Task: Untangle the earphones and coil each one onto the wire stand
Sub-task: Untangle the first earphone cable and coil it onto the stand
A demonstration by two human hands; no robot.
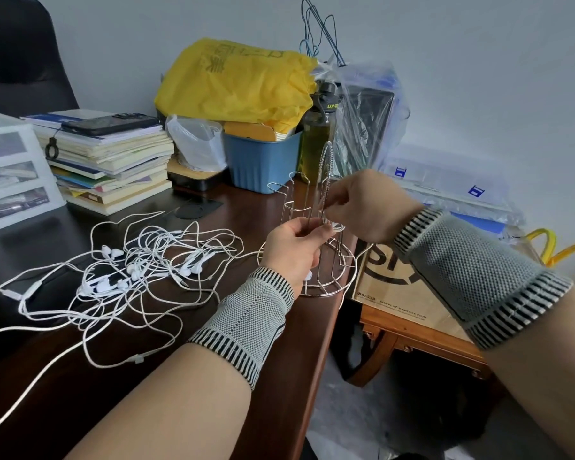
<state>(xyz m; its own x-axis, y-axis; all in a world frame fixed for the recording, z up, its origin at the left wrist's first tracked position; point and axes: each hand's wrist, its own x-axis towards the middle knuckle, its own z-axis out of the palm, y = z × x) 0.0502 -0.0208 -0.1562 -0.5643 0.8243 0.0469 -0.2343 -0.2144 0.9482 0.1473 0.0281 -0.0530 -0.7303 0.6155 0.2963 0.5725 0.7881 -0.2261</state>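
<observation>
We are coiling one earphone cord (335, 227) onto the wire stand (307, 234) at the counter's right edge, left hand (294, 249) and right hand (362, 204) both pinching it; next, another wrap, while the tangle (136, 270) waits mid-counter.

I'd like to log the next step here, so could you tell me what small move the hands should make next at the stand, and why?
Probably wrap one more turn of the white cable round the upright of the wire stand. Both the left hand and the right hand pinch that cable at the stand, while most earphones lie tangled on the desk.
</observation>
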